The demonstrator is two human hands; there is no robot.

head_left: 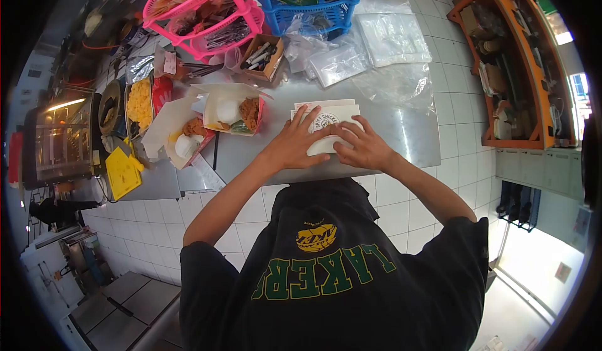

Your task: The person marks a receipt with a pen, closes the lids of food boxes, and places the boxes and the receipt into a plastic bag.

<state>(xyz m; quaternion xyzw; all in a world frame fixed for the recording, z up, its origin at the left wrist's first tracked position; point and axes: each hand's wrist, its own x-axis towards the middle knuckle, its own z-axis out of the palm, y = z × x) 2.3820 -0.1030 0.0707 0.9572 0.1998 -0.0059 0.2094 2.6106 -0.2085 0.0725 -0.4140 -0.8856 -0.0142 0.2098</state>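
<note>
On the steel table, a white paper piece (pixel 323 118) with a round printed logo and lettering lies under both hands, over other light sheets. My left hand (pixel 302 139) rests on its left side with the fingers spread. My right hand (pixel 364 144) is on the right side of the paper, its fingers bent and pressed against it; the thumb side is near the lower edge. To the left stand two open food boxes (pixel 207 143), each with white rice (pixel 229 110) and fried chicken (pixel 249 114).
Pink baskets (pixel 207 22) and blue baskets (pixel 307 15) stand at the back, with a cardboard box of markers (pixel 263 56) and clear plastic bags (pixel 392 41). At the left are a tray of yellow food (pixel 139 105) and a yellow board (pixel 122 174). An orange shelf (pixel 523 69) is at right.
</note>
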